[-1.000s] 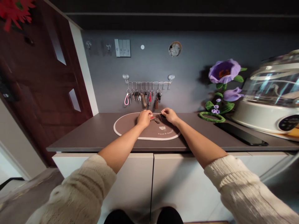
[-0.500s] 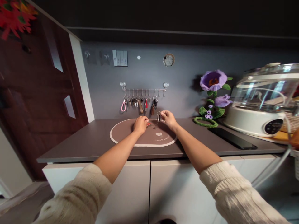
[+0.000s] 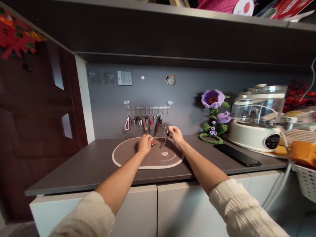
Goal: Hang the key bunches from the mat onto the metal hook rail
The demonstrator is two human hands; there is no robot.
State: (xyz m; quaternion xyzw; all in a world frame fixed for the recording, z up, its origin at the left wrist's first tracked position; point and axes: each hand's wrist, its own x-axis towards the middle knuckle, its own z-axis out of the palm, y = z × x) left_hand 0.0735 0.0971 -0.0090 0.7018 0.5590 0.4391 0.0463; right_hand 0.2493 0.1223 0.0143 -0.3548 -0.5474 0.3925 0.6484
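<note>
My right hand (image 3: 175, 135) pinches a key ring (image 3: 167, 127) at its fingertips, raised above the far right part of the mat. A dark key and a chain with a silver tag (image 3: 162, 144) dangle from the ring. Over the middle of the brown oval mat (image 3: 128, 154), my left hand (image 3: 144, 144) is closed with curled fingers; what they hold, if anything, is hidden. A small red item (image 3: 153, 143) shows just beside its fingertips. On the wall behind, a clear hook rail (image 3: 148, 107) carries several sets of keys, one with a pink loop (image 3: 127, 124).
On the right of the counter (image 3: 81, 164) are a purple fabric flower (image 3: 213, 98), a black phone (image 3: 238, 154) and a white appliance with a clear top (image 3: 254, 131). A dark shelf (image 3: 158, 39) overhangs the counter. A dark red door (image 3: 37, 131) stands left.
My view has tilted up, bringing the shelf's contents into sight. The tag on the right hand's key ring now hangs in plainer view. The left hand stays beside the red item.
</note>
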